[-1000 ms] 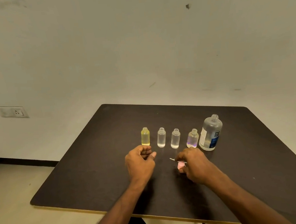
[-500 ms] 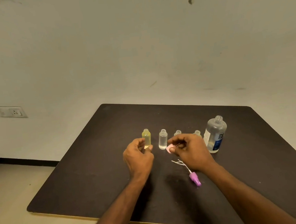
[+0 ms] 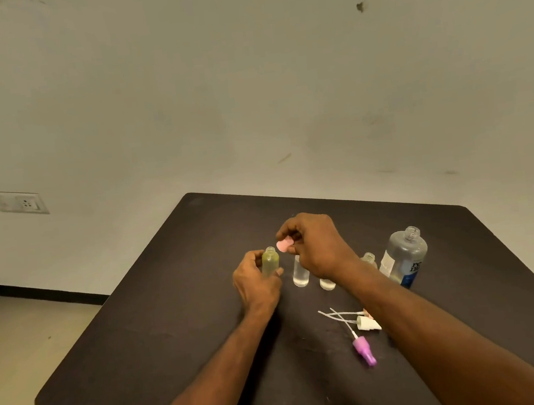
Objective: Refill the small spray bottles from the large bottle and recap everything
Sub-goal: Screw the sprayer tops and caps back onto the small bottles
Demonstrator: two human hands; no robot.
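Nearest on the dark table [image 3: 160, 327] lies a purple spray cap [image 3: 365, 353] on its side, its thin dip tube pointing away, and just beyond it a white spray cap [image 3: 368, 323] with another cap partly hidden behind it under the right forearm — their tubes cross. Farther on, the left hand [image 3: 256, 285] curls its fingers and thumb round the yellow spray bottle [image 3: 270, 262], which stands upright and uncapped. The right hand [image 3: 315, 246] pinches a pink spray cap [image 3: 284, 244] just above and beside that bottle's open neck. Behind the right hand stand three more small bottles, all partly hidden: a clear one [image 3: 300, 274], another [image 3: 327, 284], and a third [image 3: 369, 259]. At the far right stands the large bottle [image 3: 404, 257], open-necked and partly full of clear liquid.
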